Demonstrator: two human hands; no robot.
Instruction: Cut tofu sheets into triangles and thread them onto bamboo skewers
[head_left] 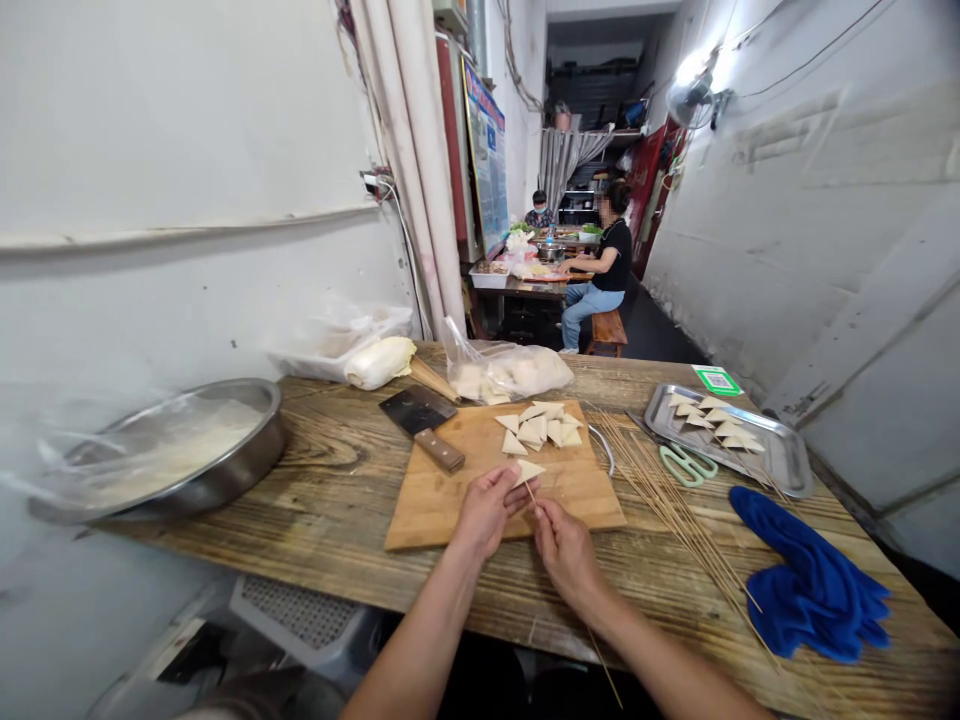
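Note:
Over the near part of a wooden cutting board (pixel 427 505), my left hand (pixel 486 508) pinches a pale triangular slice (pixel 529 470), which looks like tofu. My right hand (pixel 564 548) is closed around a thin bamboo skewer (pixel 604 668); its tip meets the slice, and its long end slants down past the table edge. Further back on the board lies a loose pile of similar triangles (pixel 534 428). A cleaver (pixel 429 425) rests across the board's left corner, its dark blade pointing away.
Right of the board lie many bamboo skewers (pixel 675 515), green-handled scissors (pixel 687 464), a blue cloth (pixel 810 580) and a metal tray (pixel 787 465) with skewered triangles. A metal basin (pixel 262 440) stands left. Behind the board are a plastic bag (pixel 517 372) and a cabbage (pixel 379 362). Two people sit at a far table.

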